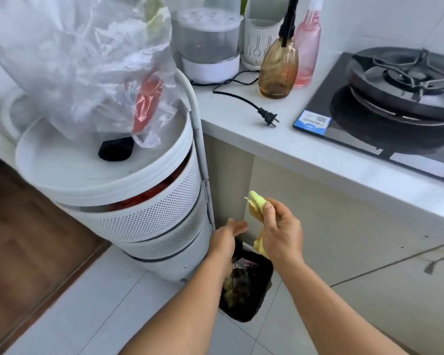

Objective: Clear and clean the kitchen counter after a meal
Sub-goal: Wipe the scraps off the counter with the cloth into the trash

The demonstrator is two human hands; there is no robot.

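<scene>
At far left, a strip of brown wood flooring (23, 226) is running beside pale floor tiles (92, 298). Beside it, a white tiered rack (149, 221) with perforated walls is standing on the tiles, something red showing through a gap below its top tray. On that tray a clear plastic bag (82, 60) is slumping, with red and pale green contents inside, and a small black object (117, 149) is lying just beside the bag's lower edge.

Lower down, the left hand (224, 239) is reaching out above a black bin (249, 298), its fingers straight and relaxed, gripping nothing. The bin is sitting on the floor between the rack and the cabinet front, and dark food waste is lying inside it. Just to the right, the right hand (280, 231) is hanging over the bin, thumb and fingers curled round pale yellow-green vegetable scraps (256, 204), which are sticking out above and below the fist.

On the white counter (254, 139) above, a white appliance (210, 44) is standing with its black plug (268, 117) lying loose, next to a white holder (260, 37), an amber spray bottle (278, 65) and a pink spray bottle (308, 44). At far right, a black gas hob (395, 103) is sitting in the counter.
</scene>
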